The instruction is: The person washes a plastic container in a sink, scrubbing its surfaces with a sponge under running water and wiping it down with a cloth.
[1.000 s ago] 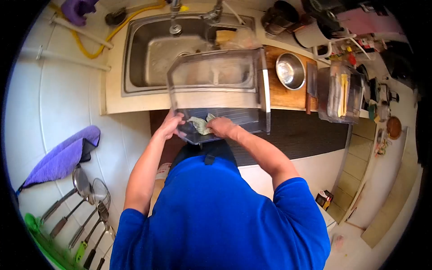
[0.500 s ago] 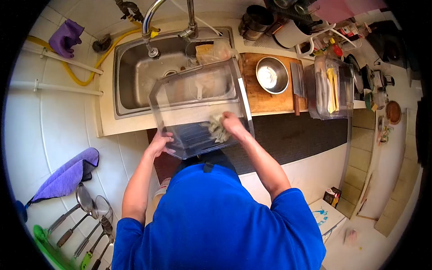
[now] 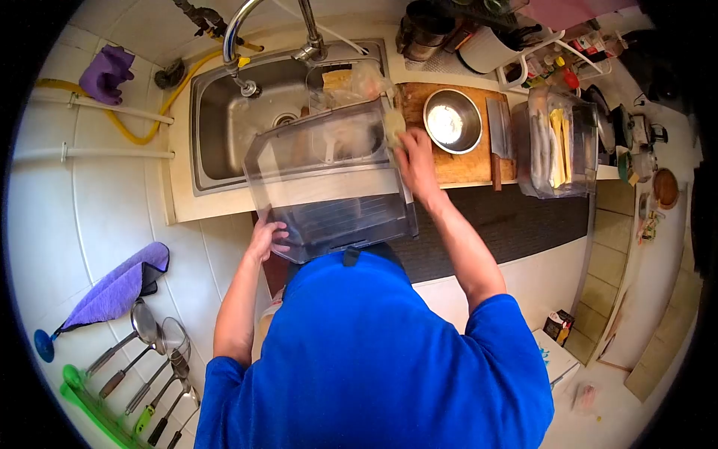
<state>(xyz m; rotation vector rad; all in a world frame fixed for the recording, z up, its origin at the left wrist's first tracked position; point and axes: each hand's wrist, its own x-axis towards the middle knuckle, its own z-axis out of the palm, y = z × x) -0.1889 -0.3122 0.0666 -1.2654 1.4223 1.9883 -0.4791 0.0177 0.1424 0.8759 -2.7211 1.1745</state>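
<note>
A clear plastic drawer (image 3: 329, 183), like one from a fridge, is tilted between my body and the sink edge. My left hand (image 3: 265, 238) grips its lower left corner, fingers curled over the side. At the drawer's upper right edge, my right hand (image 3: 419, 165) presses a pale, crumpled cloth (image 3: 393, 126) against the rim. The hand partly hides the cloth. Right beside it, a steel bowl (image 3: 452, 121) sits on a wooden cutting board (image 3: 464, 166), with a cleaver (image 3: 499, 135) lying along the board's right side.
Behind the drawer is a steel sink (image 3: 217, 142) with a curved faucet (image 3: 233, 45). A second clear bin (image 3: 532, 150) holding yellow and pale items stands right of the cleaver. Ladles and strainers (image 3: 146, 325) hang at lower left, below a purple towel (image 3: 123, 288).
My right hand has moved the cloth from the inside of the drawer's near part up to its right rim. My left hand keeps its hold, and the drawer has shifted slightly.
</note>
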